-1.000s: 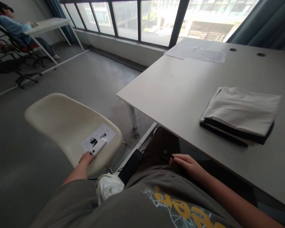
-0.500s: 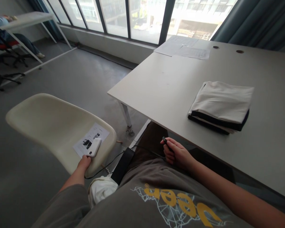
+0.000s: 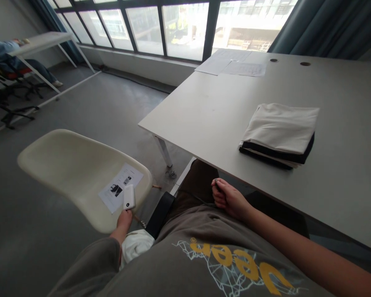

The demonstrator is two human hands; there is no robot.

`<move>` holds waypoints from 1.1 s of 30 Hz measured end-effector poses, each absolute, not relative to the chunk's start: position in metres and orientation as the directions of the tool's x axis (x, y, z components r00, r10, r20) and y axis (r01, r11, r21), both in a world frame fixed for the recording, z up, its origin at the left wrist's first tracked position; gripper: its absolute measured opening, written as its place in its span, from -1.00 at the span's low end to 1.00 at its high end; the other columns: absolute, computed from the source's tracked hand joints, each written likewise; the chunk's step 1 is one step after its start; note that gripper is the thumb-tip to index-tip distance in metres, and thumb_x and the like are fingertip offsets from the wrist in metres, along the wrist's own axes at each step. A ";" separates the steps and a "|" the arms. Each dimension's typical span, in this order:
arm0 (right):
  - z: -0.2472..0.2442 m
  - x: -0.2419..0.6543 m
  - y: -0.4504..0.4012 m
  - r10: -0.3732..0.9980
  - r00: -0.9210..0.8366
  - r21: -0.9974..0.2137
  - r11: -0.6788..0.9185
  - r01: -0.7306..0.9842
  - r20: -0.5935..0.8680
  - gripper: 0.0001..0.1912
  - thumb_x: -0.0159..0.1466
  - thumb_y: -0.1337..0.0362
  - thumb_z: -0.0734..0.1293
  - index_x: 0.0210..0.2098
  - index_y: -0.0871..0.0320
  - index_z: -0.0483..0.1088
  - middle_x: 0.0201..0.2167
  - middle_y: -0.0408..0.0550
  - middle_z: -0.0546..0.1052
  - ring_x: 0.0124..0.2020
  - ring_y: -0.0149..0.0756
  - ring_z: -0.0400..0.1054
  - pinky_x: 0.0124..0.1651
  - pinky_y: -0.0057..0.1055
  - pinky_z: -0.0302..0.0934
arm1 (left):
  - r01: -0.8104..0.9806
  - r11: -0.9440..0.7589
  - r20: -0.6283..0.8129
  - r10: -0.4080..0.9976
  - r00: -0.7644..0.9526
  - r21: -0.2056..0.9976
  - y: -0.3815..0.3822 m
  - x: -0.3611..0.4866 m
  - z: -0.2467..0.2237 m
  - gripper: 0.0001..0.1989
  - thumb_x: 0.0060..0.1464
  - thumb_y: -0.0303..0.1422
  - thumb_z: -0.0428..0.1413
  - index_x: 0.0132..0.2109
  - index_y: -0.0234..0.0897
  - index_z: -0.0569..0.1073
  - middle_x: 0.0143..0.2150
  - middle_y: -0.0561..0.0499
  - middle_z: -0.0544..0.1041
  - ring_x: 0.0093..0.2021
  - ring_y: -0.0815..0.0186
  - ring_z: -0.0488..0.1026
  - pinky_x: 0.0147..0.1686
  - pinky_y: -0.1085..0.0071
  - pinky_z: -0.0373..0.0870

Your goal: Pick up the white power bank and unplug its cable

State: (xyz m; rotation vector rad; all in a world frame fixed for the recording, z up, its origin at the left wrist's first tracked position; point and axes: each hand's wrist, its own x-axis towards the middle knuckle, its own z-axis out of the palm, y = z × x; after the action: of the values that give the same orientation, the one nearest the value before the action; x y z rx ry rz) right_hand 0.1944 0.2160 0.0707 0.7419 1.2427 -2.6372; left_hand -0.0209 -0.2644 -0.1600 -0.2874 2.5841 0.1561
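My left hand (image 3: 124,220) is closed on the near end of a white rectangular device (image 3: 129,195) with a small black circle on it. The device overlaps a printed sheet (image 3: 115,192) on the seat of a cream chair (image 3: 66,154). My right hand (image 3: 231,200) is closed over my lap, under the table's edge, around a small dark cable end (image 3: 217,184) that mostly hides in the fingers. From that hand a thin black cable (image 3: 194,195) runs left across my thigh. A black rectangular thing (image 3: 160,214) sits by my left hip, beside white cloth (image 3: 137,243).
A white table (image 3: 185,119) stands ahead to the right, bearing a folded white and black cloth stack (image 3: 280,130) and papers (image 3: 231,66). Windows and a curtain (image 3: 324,29) lie beyond. Far left, a person (image 3: 1,49) sits at another table (image 3: 43,40).
My left hand has moved slightly right, and the white device has turned more upright with it. The right hand has closed further over the cable end. The view has shifted a little.
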 end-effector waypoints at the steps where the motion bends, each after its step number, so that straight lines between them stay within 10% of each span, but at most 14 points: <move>1: 0.071 0.195 0.217 0.090 -0.871 -0.684 -0.660 0.310 -0.482 -0.52 0.31 -0.10 0.44 -0.10 0.04 0.18 -0.56 -0.37 0.10 -0.63 -0.57 -0.15 -0.60 -0.60 -0.19 | -0.241 0.969 -0.520 -0.179 -0.835 0.055 -0.264 -0.017 -0.161 -0.52 0.34 -0.31 -0.16 -0.02 -0.45 0.62 0.05 -0.48 0.64 0.11 -0.15 0.62 0.02 0.13 0.54; 19: 0.068 0.196 0.219 0.076 -0.864 -0.661 -0.678 0.322 -0.498 -0.50 0.27 -0.08 0.47 -0.20 0.05 0.14 -0.57 -0.35 0.10 -0.63 -0.55 -0.10 -0.59 -0.55 -0.15 | -0.266 0.959 -0.541 -0.176 -0.823 0.093 -0.273 -0.014 -0.165 -0.57 0.42 -0.28 -0.10 0.08 -0.42 0.58 0.14 -0.39 0.62 0.19 0.00 0.58 0.18 0.14 0.47; 33: 0.065 0.200 0.218 0.088 -0.868 -0.665 -0.681 0.306 -0.489 -0.49 0.26 -0.09 0.49 -0.21 0.06 0.15 -0.58 -0.35 0.11 -0.62 -0.55 -0.08 -0.59 -0.55 -0.11 | -0.391 0.913 -0.475 -0.296 -0.829 0.114 -0.286 -0.022 -0.142 -0.47 0.39 -0.06 -0.16 0.07 -0.35 0.52 0.06 -0.41 0.64 0.03 -0.12 0.64 -0.09 0.14 0.54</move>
State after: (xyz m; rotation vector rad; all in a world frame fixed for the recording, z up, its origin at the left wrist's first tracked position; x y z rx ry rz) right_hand 0.2005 0.2181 0.0655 0.7545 1.1921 -2.6678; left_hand -0.0216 -0.2863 -0.1419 -0.4972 2.6149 0.2848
